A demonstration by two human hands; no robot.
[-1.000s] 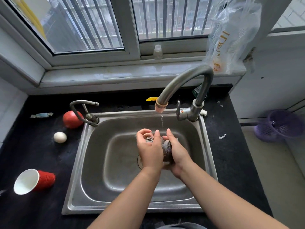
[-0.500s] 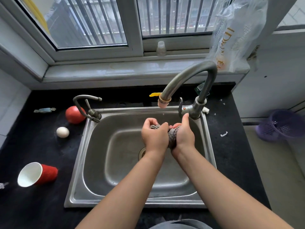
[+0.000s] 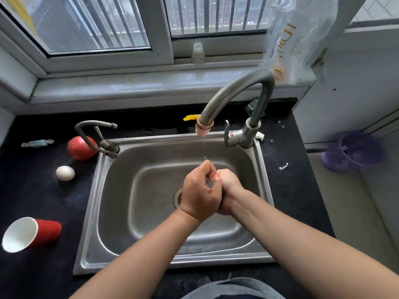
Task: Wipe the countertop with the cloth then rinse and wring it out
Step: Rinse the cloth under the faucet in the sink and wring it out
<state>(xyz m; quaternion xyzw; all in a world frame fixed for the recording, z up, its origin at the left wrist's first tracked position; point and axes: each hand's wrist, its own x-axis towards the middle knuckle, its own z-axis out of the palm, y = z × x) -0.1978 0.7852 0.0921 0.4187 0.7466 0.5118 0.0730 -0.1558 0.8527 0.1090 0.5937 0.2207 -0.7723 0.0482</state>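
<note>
Over the steel sink (image 3: 101,214), my left hand (image 3: 199,194) and my right hand (image 3: 230,186) are pressed together in tight fists around the grey cloth (image 3: 209,182). Only a thin sliver of the cloth shows between the fingers; the rest is hidden inside the hands. The hands sit above the drain (image 3: 178,196), just below the spout of the tall curved faucet (image 3: 235,91). A few drops fall from the spout. The black countertop (image 3: 36,197) surrounds the sink.
Left of the sink lie a red tomato (image 3: 79,148), a white egg (image 3: 65,173), a tipped red cup (image 3: 30,234) and a wrapped candy (image 3: 36,143). A small second tap (image 3: 95,134) stands at the sink's left corner. A purple basket (image 3: 354,151) sits on the floor at right.
The water stream has thinned to drops. My hands have closed tighter around the cloth, which now is almost fully hidden, and they have moved slightly down from the spout.
</note>
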